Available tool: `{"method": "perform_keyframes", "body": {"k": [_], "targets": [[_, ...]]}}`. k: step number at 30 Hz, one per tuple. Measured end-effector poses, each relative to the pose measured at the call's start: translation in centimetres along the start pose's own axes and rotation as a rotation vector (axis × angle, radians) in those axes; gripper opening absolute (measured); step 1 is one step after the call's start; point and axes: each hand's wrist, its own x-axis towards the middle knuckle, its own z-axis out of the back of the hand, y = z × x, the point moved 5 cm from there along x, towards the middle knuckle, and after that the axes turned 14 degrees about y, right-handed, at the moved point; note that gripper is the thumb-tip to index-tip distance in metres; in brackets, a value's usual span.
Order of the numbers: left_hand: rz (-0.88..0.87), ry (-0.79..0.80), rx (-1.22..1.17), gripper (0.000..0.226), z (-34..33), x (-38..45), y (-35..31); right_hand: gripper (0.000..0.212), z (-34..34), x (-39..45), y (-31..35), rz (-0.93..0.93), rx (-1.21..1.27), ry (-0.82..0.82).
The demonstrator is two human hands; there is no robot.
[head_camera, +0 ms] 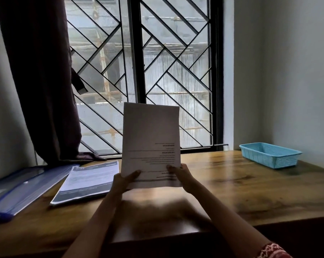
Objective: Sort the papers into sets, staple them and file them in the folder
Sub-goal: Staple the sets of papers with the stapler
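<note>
A set of white printed papers [151,138] stands upright above the wooden desk [232,183], its text upside down to me. My left hand [123,181] grips its lower left corner, thumb on the front. My right hand [181,176] grips the lower right corner the same way. A second stack of printed papers [86,181] with dark header bands lies flat on the desk to the left. Further left lies a blue translucent folder [21,189], partly under that stack. No stapler shows.
A light blue plastic basket [269,154] sits at the desk's far right corner by the white wall. A barred window [139,71] and a dark curtain [40,81] stand behind the desk. The desk's front edge runs just below my forearms.
</note>
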Motion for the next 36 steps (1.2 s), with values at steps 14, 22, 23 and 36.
{"method": "perform_keyframes", "body": {"k": [14,22,23,36], "targets": [[0.057,-0.098,-0.45,0.04,-6.8,4.5,1.5,0.02,-4.9,8.1,-4.3,-0.129,0.122,-0.206],[0.122,-0.166,-0.391,0.026,-6.1,5.7,1.9,0.035,-4.3,9.5,-6.2,-0.124,0.081,-0.186],[0.123,-0.154,-0.36,0.026,-5.9,5.9,2.0,0.034,-3.6,9.3,-5.7,-0.107,0.04,-0.202],[0.242,0.014,-0.158,0.038,-2.5,2.8,1.0,0.03,8.3,3.4,-2.5,-0.341,-1.201,-0.314]]}}
